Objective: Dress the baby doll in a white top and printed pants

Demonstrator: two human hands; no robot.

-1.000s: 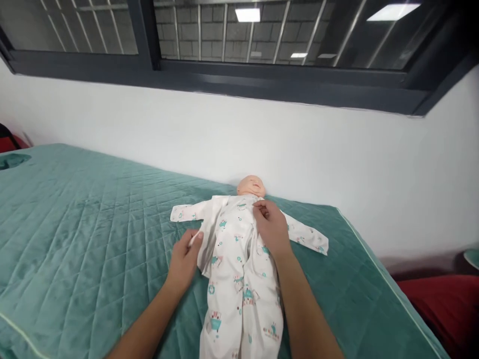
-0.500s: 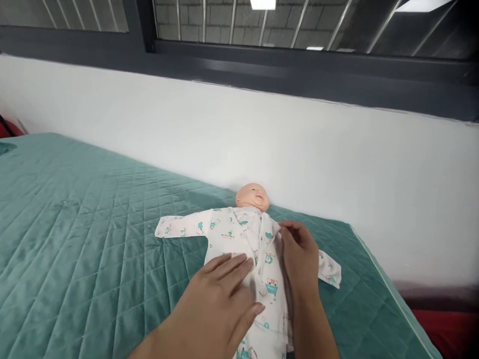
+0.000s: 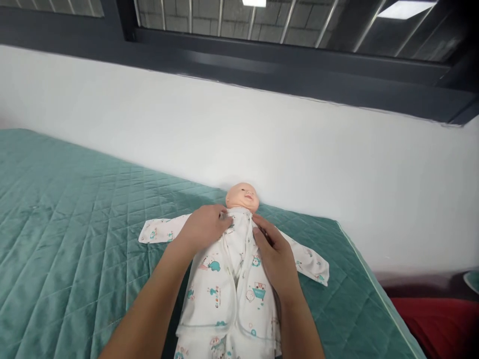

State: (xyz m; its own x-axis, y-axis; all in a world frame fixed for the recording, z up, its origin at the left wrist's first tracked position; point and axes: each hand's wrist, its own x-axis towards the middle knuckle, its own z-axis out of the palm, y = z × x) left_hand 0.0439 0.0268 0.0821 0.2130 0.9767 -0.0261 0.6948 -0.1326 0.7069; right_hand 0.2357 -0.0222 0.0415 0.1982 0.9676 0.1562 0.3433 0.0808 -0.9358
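A doll lies on its back on a green quilted cover, its head close to the white wall. It wears a white printed baby top, whose front edges part down the middle, over printed trousers. Both sleeves stretch out sideways. My left hand is closed at the top's collar on the left side, pinching the cloth just below the head. On the other side of the neckline, my right hand has its fingers bent together on the top's edge.
The green quilted cover spreads to the left and ends in a pale-edged border at the right. Behind it rises a white wall under a dark window frame. Something red lies at the lower right.
My left hand has moved up from the doll's belly to the collar and closed. My right hand has shifted inward with the top's front edge. The view has turned slightly right.
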